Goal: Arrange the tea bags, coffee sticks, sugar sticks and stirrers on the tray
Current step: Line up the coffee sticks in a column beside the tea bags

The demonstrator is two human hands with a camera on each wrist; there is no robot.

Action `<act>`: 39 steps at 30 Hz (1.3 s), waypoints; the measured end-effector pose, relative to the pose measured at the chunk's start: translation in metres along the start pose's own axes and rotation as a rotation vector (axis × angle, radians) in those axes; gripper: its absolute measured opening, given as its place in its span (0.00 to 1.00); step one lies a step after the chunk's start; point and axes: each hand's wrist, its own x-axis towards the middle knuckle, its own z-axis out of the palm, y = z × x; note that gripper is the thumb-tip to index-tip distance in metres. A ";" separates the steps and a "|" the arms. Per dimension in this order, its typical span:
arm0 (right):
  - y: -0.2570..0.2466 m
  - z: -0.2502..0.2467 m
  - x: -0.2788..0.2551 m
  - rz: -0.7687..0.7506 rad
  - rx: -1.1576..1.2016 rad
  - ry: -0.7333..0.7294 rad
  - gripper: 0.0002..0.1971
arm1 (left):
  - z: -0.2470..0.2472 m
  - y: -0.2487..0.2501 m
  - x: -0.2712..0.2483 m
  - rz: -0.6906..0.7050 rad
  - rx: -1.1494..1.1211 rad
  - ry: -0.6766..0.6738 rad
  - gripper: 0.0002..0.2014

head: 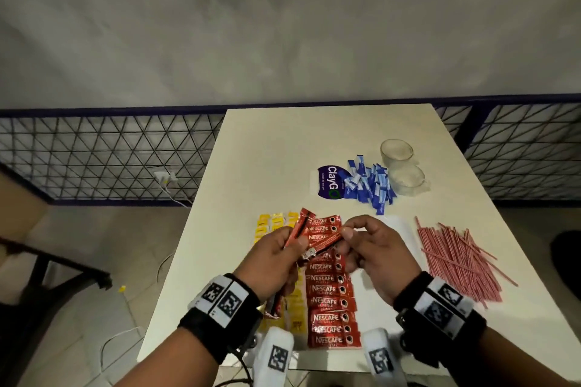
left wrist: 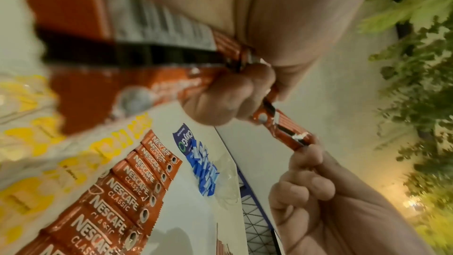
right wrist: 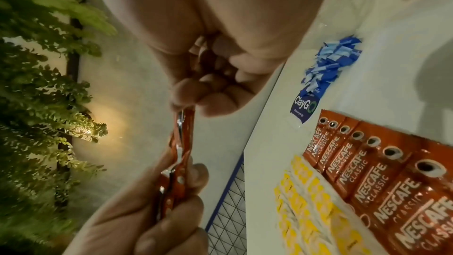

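We note two clear glass cups touching near table's far right; ClayGo sticker left of them; blue mesh fence behind.

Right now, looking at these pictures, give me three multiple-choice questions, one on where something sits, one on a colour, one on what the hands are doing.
1. The stirrers lie where?
A. right of the coffee sticks
B. inside a glass
C. on the floor

2. The sugar sticks are what colour?
A. green
B. blue
C. black

3. The two hands are
A. flat on the table
B. pinching one coffee stick
C. lifting a glass

Answers: A, the pink pile lies right of the red row; B, blue and white wrappers; B, left hand and right hand pinch its ends.
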 end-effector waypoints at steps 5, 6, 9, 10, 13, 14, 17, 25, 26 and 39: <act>0.001 0.015 -0.007 -0.032 0.030 -0.001 0.01 | -0.014 -0.003 -0.002 -0.087 -0.199 0.036 0.10; 0.002 0.017 -0.006 -0.039 0.007 0.004 0.02 | -0.016 -0.002 -0.002 -0.069 -0.205 0.024 0.08; 0.008 0.018 -0.004 -0.038 -0.063 -0.001 0.03 | -0.027 -0.005 -0.002 -0.002 -0.191 0.065 0.09; 0.009 0.018 -0.003 -0.035 -0.067 -0.012 0.04 | -0.030 -0.006 -0.002 0.027 -0.139 0.080 0.11; 0.010 0.012 0.000 -0.004 -0.061 -0.043 0.06 | -0.034 -0.005 -0.001 0.075 0.056 0.106 0.12; 0.011 0.010 0.001 0.021 -0.043 -0.047 0.07 | -0.035 -0.005 0.001 0.085 0.092 0.115 0.12; 0.011 -0.001 0.005 0.126 -0.017 -0.071 0.06 | -0.028 -0.004 0.007 0.114 0.132 0.134 0.12; 0.013 -0.039 0.011 0.208 -0.103 -0.061 0.07 | 0.008 -0.007 0.013 0.047 0.230 0.205 0.10; 0.017 -0.040 0.011 0.219 -0.114 -0.067 0.06 | 0.010 -0.009 0.011 0.038 0.241 0.206 0.10; 0.112 -0.068 -0.021 0.634 -0.281 0.042 0.03 | -0.053 -0.117 -0.021 -0.329 0.620 0.495 0.13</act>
